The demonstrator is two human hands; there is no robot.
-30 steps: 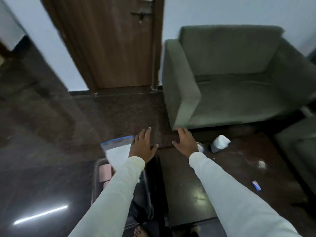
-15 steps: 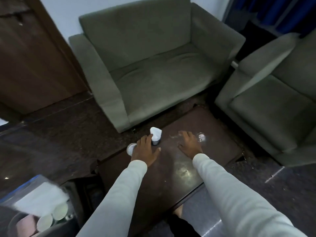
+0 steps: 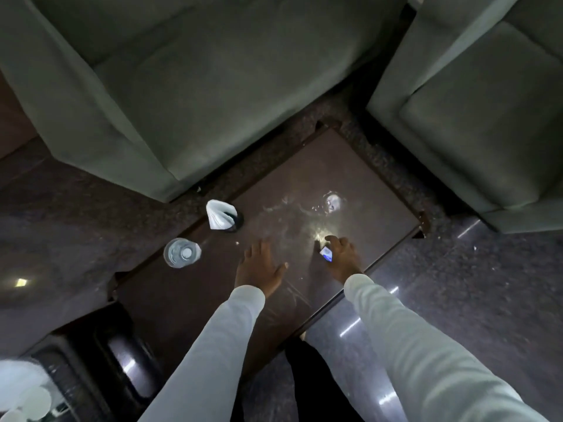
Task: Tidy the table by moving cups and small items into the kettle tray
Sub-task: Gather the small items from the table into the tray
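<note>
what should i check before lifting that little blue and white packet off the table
1. Right hand on the small packet: ok, fingers pinch it.
2. Packet clear of the table: cannot tell.
3. Left hand free: ok, open and flat above the table.
4. Cups left to move: not ok, clear cup and cup with white paper stand on the table edge.
5. Kettle tray in reach: cannot tell, only a blurred corner shows.

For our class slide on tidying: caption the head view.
Right hand pinches a small blue-and-white packet on the dark table; left hand hovers open.
</note>
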